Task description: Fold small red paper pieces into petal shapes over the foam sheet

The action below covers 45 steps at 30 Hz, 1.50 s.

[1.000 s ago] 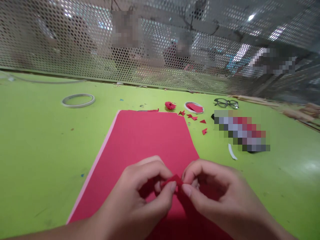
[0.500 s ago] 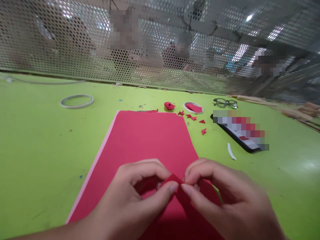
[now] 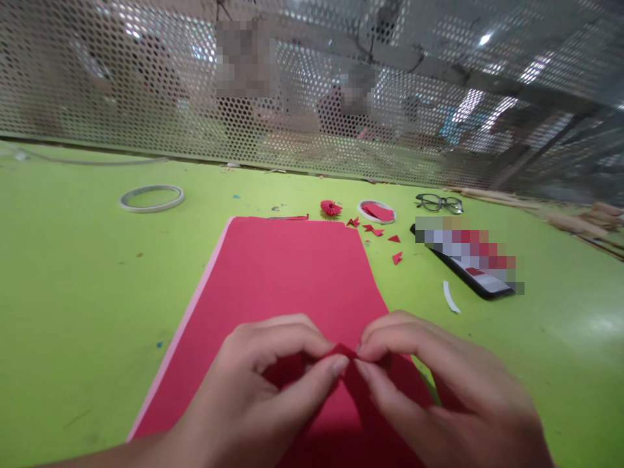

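Between my two hands is a small folded piece of red paper, mostly covered by fingers. My left hand pinches its left part between thumb and forefinger. At its right edge, the thumb and forefinger of my right hand close on it as well. Both hands hover over a large red paper sheet with a pale left edge. Beyond its far right corner lie small folded red pieces and a round pleated red paper shape.
A tape roll lies at the far left. Toward the right are a white ring with red paper inside, eyeglasses, a partly blurred phone and a white strip. A perforated metal screen borders the green table's back, with people behind it.
My fingers have shifted slightly, and less of the small red paper shows between them. Both hands keep their pinch. Nothing on the table has moved.
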Each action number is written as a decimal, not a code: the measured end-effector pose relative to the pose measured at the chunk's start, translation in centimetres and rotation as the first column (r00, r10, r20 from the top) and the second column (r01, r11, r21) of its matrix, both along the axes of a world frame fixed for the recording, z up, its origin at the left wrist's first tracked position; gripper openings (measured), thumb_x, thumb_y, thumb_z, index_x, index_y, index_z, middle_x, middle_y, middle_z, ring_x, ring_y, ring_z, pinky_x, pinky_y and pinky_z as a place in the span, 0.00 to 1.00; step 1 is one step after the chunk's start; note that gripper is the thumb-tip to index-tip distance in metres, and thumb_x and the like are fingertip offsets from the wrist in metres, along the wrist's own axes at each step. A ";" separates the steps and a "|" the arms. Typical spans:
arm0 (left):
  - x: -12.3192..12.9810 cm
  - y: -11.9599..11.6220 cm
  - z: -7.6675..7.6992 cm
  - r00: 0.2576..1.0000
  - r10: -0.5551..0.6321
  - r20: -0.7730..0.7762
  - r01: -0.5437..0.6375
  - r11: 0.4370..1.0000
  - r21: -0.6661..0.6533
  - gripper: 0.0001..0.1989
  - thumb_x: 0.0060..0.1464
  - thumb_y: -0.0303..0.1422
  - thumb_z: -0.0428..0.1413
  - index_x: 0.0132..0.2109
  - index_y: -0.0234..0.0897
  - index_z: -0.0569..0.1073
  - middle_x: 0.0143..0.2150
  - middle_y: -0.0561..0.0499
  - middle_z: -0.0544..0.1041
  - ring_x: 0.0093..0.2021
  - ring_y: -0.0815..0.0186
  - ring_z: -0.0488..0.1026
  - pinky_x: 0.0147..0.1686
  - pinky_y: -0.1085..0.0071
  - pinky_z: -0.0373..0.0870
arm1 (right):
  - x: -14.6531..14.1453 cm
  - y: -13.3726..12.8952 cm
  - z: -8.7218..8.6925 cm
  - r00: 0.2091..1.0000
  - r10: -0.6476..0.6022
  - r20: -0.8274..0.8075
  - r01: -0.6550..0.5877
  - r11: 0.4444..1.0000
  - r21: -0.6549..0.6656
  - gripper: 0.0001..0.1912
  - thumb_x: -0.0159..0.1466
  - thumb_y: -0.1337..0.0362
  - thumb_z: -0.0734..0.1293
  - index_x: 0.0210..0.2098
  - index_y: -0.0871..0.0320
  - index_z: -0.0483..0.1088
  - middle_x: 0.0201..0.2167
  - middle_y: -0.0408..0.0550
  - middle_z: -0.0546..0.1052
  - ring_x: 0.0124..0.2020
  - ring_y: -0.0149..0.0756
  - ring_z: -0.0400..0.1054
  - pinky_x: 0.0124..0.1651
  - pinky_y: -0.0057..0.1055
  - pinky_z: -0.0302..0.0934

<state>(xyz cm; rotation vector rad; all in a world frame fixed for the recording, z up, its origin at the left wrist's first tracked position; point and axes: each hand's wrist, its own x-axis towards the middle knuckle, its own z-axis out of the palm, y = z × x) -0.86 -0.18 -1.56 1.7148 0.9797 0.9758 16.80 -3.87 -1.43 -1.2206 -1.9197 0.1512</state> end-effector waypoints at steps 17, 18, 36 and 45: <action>-0.2 -0.3 -0.6 0.999 -0.037 -0.003 0.037 0.993 0.113 0.12 0.53 0.22 0.59 0.24 0.38 0.76 0.21 0.58 0.74 0.22 0.74 0.70 0.23 0.83 0.66 | 0.2 0.2 -0.2 0.992 0.091 -0.083 -0.104 0.978 -0.183 0.10 0.66 0.74 0.62 0.33 0.52 0.65 0.30 0.40 0.77 0.30 0.31 0.74 0.34 0.23 0.67; -0.2 -0.4 -0.7 0.999 -0.041 -0.001 0.041 0.993 0.114 0.11 0.53 0.23 0.59 0.24 0.38 0.76 0.21 0.58 0.75 0.21 0.73 0.70 0.23 0.82 0.65 | 0.2 0.3 0.0 0.987 0.089 -0.136 -0.118 0.968 -0.222 0.10 0.64 0.74 0.63 0.31 0.52 0.66 0.28 0.39 0.77 0.29 0.30 0.74 0.33 0.22 0.67; 0.1 -0.2 -0.3 0.999 0.003 0.046 0.002 0.994 -0.114 0.10 0.51 0.25 0.59 0.23 0.38 0.75 0.21 0.58 0.74 0.23 0.72 0.69 0.23 0.81 0.65 | -0.4 1.0 0.9 0.849 -0.135 -0.510 -0.226 0.780 -0.583 0.04 0.57 0.67 0.68 0.26 0.54 0.74 0.22 0.41 0.77 0.25 0.33 0.73 0.29 0.25 0.68; 0.2 0.0 0.3 0.986 -0.083 -0.146 0.070 0.993 -0.091 0.14 0.55 0.28 0.54 0.21 0.36 0.72 0.20 0.55 0.70 0.23 0.70 0.66 0.23 0.77 0.62 | -0.2 0.8 0.4 0.962 -0.044 -0.269 -0.073 0.909 -0.409 0.08 0.57 0.71 0.63 0.25 0.53 0.64 0.20 0.38 0.72 0.24 0.31 0.69 0.27 0.24 0.65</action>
